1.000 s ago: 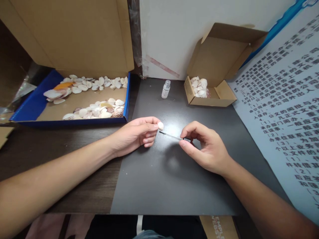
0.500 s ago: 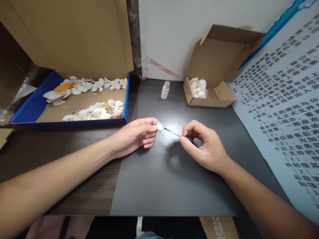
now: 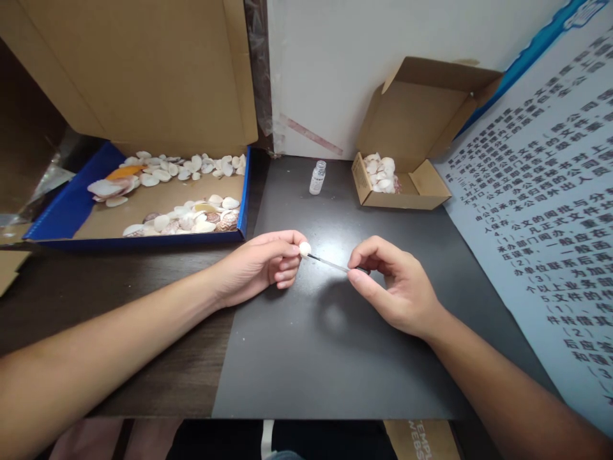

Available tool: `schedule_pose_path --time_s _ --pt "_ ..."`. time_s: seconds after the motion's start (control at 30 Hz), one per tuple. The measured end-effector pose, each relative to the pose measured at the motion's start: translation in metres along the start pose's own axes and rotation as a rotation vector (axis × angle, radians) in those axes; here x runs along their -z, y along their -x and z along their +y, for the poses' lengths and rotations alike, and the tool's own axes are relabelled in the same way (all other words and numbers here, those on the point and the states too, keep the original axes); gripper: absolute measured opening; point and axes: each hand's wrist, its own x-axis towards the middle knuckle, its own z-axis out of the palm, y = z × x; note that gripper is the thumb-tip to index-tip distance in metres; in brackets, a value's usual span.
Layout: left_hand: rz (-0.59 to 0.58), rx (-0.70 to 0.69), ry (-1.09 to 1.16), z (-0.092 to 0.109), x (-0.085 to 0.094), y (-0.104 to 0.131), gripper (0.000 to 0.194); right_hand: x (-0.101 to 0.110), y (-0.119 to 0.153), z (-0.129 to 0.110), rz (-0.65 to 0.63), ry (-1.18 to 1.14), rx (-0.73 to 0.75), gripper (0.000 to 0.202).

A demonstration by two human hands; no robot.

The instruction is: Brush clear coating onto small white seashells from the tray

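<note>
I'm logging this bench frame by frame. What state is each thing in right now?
small shell: pinched at the left hand's fingertips.
brush: held by the right hand, tip touching the small shell.
vial: upright on the black mat, uncapped.
small carton: open, shells at its left end.
blue-edged tray: lid raised, shells scattered inside.

The dark mat (image 3: 330, 358) lies bare below both hands. Behind them a vial (image 3: 317, 177) and a small box (image 3: 402, 185) stand; a shell tray (image 3: 143, 239) blocks the left, a poster (image 3: 550, 211) the right.
</note>
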Motion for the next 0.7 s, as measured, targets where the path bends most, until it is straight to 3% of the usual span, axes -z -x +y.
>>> schedule_pose_path --time_s 0.2,0.7 --pt "0.015 0.004 0.004 0.0008 -0.0015 0.0011 0.006 -0.0012 -0.0006 0.0011 0.000 0.070 -0.062 0.010" --pt "0.007 0.003 -0.012 0.0001 -0.0014 -0.0002 0.007 -0.0017 -0.0002 0.0022 -0.015 -0.016 -0.034 0.010"
